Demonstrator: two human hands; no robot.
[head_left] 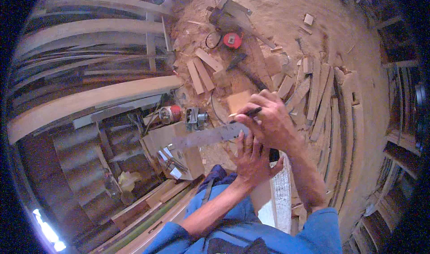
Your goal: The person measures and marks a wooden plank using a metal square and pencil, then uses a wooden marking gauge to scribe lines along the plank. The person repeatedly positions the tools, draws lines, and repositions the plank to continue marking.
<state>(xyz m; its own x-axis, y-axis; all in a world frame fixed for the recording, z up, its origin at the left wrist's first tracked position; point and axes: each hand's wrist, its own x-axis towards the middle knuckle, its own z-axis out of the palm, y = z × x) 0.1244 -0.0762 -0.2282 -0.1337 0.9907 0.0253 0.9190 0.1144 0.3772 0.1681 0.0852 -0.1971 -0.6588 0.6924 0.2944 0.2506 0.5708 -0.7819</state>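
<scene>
My right hand (271,121) is closed around a thin black pen (254,112), held slantwise above the near edge of a pale wooden piece (239,100). Just below it, my left hand (251,162) lies with fingers stretched forward, their tips pressing on the right end of a flat grey metal strip (204,136). That strip runs off to the left, its face speckled with dark marks. My right hand partly covers the wooden piece, and the pen's tip is hard to make out.
A wooden box (192,157) holds small tools at left, beside a red can (170,114). Cut wood blocks (200,74), a red tape measure (232,40) and a dark hammer (236,61) lie ahead. Long offcuts (320,97) are heaped at right; stacked boards (103,97) fill the left.
</scene>
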